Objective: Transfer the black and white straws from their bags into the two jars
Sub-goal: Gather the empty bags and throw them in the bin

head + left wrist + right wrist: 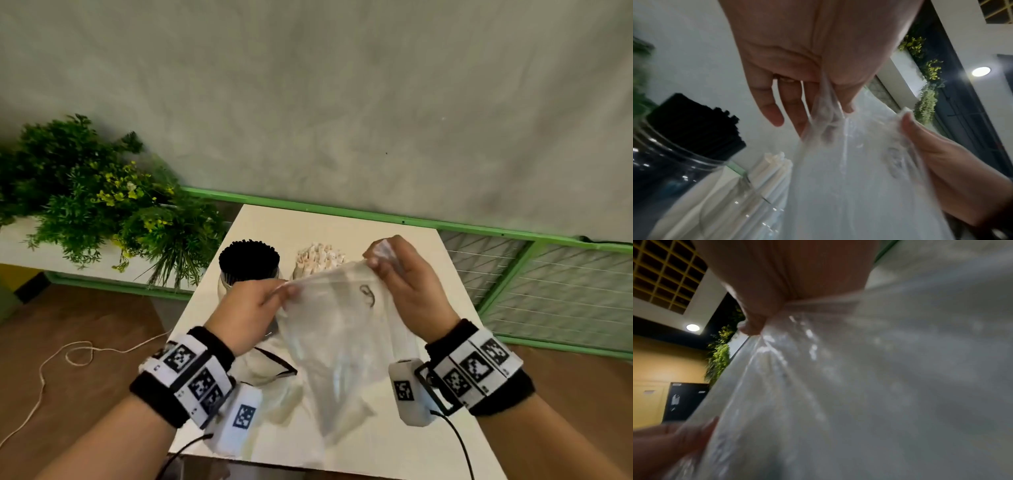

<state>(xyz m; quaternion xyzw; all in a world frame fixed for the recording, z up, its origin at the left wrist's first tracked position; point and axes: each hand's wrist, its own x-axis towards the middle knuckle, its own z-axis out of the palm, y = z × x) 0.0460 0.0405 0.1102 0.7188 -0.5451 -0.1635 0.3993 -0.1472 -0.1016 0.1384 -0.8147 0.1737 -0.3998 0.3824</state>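
A clear plastic bag (337, 329) hangs stretched between both hands above the table. My left hand (274, 296) pinches its top left corner, and my right hand (376, 257) pinches the top right corner a little higher. In the left wrist view the left hand (830, 104) pinches the bag (849, 170) between thumb and fingers. In the right wrist view the bag (859, 378) fills most of the picture below the right hand (756, 324). Behind the bag, black straws (249, 257) fill one jar (663, 170) and white straws (318, 257) fill the other.
Another clear bag (274, 394) lies crumpled on the white table (438, 291) below my left wrist. A leafy plant (96, 205) stands at the left. A green rail and wire fence (548, 281) run behind and to the right. A string (68, 356) lies on the floor.
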